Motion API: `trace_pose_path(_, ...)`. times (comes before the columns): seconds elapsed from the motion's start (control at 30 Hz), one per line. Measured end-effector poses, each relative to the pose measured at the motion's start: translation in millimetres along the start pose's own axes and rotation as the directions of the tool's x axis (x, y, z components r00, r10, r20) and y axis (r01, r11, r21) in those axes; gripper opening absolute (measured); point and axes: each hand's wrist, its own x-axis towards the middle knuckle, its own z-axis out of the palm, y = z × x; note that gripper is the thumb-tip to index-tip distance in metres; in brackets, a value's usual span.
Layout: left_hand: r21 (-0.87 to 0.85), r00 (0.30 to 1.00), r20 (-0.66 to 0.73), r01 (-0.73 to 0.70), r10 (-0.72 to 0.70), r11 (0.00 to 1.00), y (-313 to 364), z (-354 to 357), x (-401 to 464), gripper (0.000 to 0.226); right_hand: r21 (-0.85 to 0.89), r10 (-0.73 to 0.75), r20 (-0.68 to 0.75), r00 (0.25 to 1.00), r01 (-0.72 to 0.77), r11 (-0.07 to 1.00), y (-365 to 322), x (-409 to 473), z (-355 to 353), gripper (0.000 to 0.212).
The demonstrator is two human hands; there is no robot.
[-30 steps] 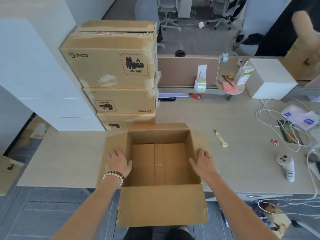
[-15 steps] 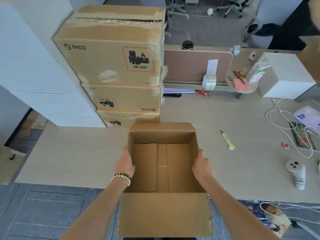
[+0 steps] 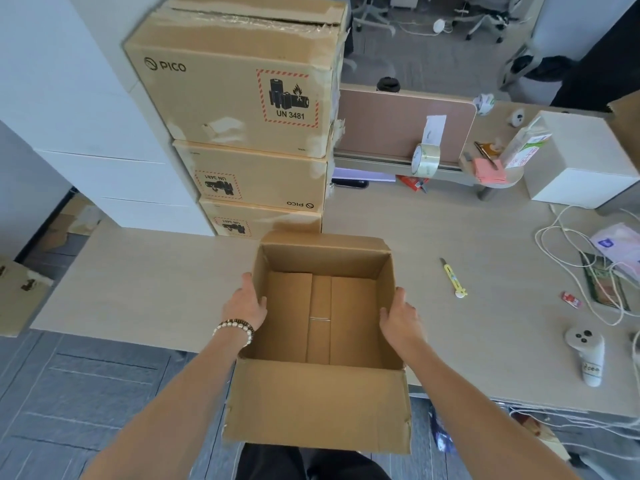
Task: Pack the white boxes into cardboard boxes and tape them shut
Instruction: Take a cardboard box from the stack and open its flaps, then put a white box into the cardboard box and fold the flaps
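An open, empty cardboard box (image 3: 322,261) stands at the table's near edge, its front flap hanging toward me. My left hand (image 3: 244,303) presses flat against its left outer wall and my right hand (image 3: 401,317) against its right outer wall, so the box is held between them. A white box (image 3: 578,161) sits at the far right of the table. A roll of clear tape (image 3: 425,160) stands upright on the ledge by the desk divider.
Three taped PICO cartons (image 3: 235,95) are stacked just behind the open box, beside white cabinets at the left. A yellow box cutter (image 3: 453,278) lies right of it. White cables (image 3: 568,258), a white controller (image 3: 587,355) and papers crowd the table's right side.
The side flaps that lay spread under my palms are now folded down. My hands went from resting on those flaps to clasping the box's side walls; the view has shifted closer.
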Motion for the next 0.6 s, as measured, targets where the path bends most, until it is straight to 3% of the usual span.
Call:
trace_pose_path(0.13,-0.148,0.998,0.031,0.054,-0.05,0.988,-7,-10,-11,0.065,0.06,0.037,0.03,0.999,-0.039,0.997,-2,-3,-7,0.054)
trace_pose_path(0.3,-0.188,0.998,-0.031,0.052,-0.058,0.981,-8,-41,-35,0.068,-0.094,0.001,-0.063,0.998,-0.007,0.996,-12,-12,-18,0.064)
trace_pose_path(0.47,-0.236,0.99,-0.124,0.034,-0.065,0.971,-23,-81,-46,0.07,-0.038,-0.137,-0.069,0.988,0.134,0.99,-56,-27,-28,0.066)
trace_pose_path(0.6,-0.261,0.98,-0.197,-0.015,-0.038,0.965,-41,-121,-40,0.073,0.04,-0.28,-0.119,0.953,0.286,0.957,-114,-44,-39,0.055)
